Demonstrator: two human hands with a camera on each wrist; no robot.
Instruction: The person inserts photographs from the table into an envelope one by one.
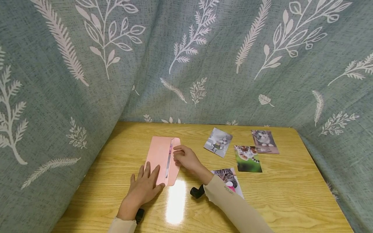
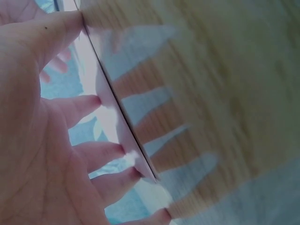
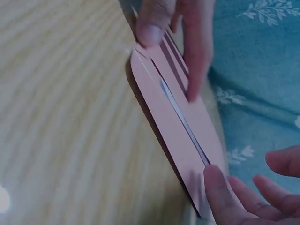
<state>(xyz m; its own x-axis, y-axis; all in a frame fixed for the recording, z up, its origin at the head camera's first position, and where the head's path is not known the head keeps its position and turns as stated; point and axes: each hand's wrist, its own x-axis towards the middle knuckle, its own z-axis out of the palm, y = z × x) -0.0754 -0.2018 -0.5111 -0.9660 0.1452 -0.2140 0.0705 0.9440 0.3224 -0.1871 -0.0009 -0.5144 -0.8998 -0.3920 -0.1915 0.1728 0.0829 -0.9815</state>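
A pink envelope point(image 1: 158, 145) lies on the table with its flap to the right. The edge of a photo point(image 1: 168, 161) shows in the long slit of its mouth. Fingers spread, my left hand point(image 1: 142, 186) rests on the envelope's near left part, and its thumb is at the near corner by the flap. My right hand point(image 1: 186, 159) is over the flap with loosely bent fingers. In the right wrist view one fingertip of the right hand point(image 3: 229, 201) touches the envelope point(image 3: 159, 103) at the end of the slit. The left hand point(image 3: 161, 28) shows above.
Right of the envelope lie a grey photo point(image 1: 218, 142), a tiger photo point(image 1: 248, 160) and a cat photo point(image 1: 265, 141). Another cat photo point(image 1: 236, 186) is partly under the right forearm. Behind the wooden table point(image 1: 291, 194) hangs a leaf-patterned curtain point(image 1: 221, 97).
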